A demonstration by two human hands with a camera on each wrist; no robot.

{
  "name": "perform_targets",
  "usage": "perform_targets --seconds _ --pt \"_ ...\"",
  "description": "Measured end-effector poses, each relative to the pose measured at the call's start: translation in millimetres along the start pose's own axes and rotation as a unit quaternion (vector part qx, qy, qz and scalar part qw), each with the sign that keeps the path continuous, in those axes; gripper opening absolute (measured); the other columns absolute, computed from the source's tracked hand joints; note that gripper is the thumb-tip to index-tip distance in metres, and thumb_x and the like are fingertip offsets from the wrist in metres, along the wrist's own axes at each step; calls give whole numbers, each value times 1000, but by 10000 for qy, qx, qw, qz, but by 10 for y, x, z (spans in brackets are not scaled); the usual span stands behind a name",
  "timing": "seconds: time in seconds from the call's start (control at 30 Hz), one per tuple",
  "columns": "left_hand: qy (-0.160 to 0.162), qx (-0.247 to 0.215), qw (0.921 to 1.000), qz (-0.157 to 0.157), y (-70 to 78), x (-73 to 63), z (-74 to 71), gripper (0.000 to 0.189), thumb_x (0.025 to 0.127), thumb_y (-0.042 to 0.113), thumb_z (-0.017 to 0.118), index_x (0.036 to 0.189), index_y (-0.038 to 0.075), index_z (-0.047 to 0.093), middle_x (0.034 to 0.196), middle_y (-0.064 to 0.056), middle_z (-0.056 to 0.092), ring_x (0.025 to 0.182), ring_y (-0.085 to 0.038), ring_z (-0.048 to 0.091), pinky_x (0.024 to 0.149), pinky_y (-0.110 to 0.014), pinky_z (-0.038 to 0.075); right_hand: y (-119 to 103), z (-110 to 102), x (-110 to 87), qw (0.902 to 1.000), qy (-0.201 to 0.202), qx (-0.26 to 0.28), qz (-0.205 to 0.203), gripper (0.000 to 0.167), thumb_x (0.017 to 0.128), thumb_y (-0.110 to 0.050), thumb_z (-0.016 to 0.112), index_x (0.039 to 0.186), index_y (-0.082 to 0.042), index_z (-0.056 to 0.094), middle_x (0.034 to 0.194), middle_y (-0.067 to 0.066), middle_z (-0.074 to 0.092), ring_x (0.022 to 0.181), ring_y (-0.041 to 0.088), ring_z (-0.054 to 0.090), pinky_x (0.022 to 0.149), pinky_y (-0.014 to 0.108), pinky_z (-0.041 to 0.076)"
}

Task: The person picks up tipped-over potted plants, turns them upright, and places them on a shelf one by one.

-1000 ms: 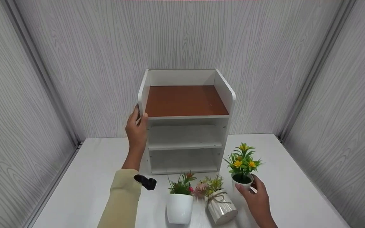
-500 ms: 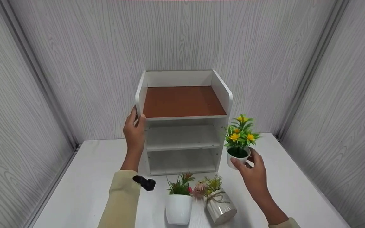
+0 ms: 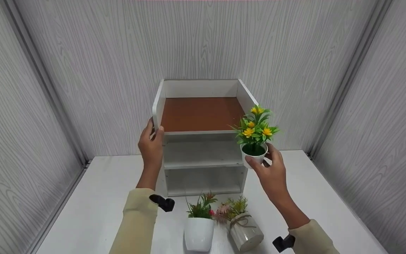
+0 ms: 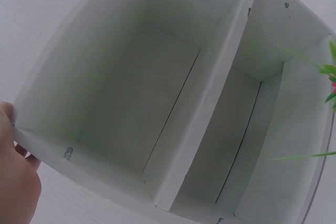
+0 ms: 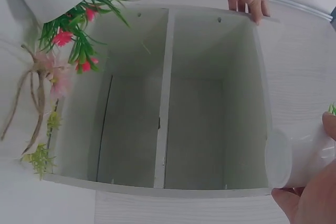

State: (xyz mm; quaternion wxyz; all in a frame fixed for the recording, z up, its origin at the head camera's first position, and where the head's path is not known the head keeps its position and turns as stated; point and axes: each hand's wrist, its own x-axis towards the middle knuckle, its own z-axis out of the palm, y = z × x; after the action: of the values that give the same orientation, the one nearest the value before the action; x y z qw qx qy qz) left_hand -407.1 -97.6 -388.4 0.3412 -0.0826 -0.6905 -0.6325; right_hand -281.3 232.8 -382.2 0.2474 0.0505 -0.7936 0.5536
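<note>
A small artificial plant (image 3: 254, 132) with yellow flowers stands in a white pot, which my right hand (image 3: 271, 173) pinches between thumb and fingers. It is held up in the air before the right front of a white shelf unit (image 3: 204, 163). My left hand (image 3: 151, 146) grips the front edge of the unit's left side panel, with the thumb in front and the fingers partly hidden behind it. In the left wrist view the left hand (image 4: 18, 169) holds that panel's edge. The right wrist view shows the white pot (image 5: 299, 156) in the right hand (image 5: 315, 198).
A white pot (image 3: 198, 234) with red-flowered greenery stands upright on the white table (image 3: 93, 211). Beside it a twine-tied pot (image 3: 246, 231) with pink and yellow flowers lies tilted. The unit has a brown top board (image 3: 201, 114) between raised sides, with two compartments below.
My right hand has lifted the yellow-flowered plant from near the table, up and to the left, to the unit's right front. My left hand keeps its grip on the side panel.
</note>
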Motion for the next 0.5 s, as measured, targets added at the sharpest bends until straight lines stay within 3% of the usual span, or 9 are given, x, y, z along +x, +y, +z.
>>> perform_targets --seconds 0.23,0.5 --pt "248 -55 9997 -28 16 13 17 54 102 26 62 151 14 47 142 -8 58 131 -22 56 106 -42 50 -137 114 147 9998 -12 -10 -178 84 88 -47 76 153 -10 37 145 10 42 128 22 46 111 48 45" --pt "152 -9 9999 9 2 24 25 54 103 27 60 152 13 45 143 -7 56 131 -20 55 106 -40 50 -243 197 306 9997 -11 106 -235 85 89 -45 76 154 -7 36 147 12 41 130 23 46 113 45 44"
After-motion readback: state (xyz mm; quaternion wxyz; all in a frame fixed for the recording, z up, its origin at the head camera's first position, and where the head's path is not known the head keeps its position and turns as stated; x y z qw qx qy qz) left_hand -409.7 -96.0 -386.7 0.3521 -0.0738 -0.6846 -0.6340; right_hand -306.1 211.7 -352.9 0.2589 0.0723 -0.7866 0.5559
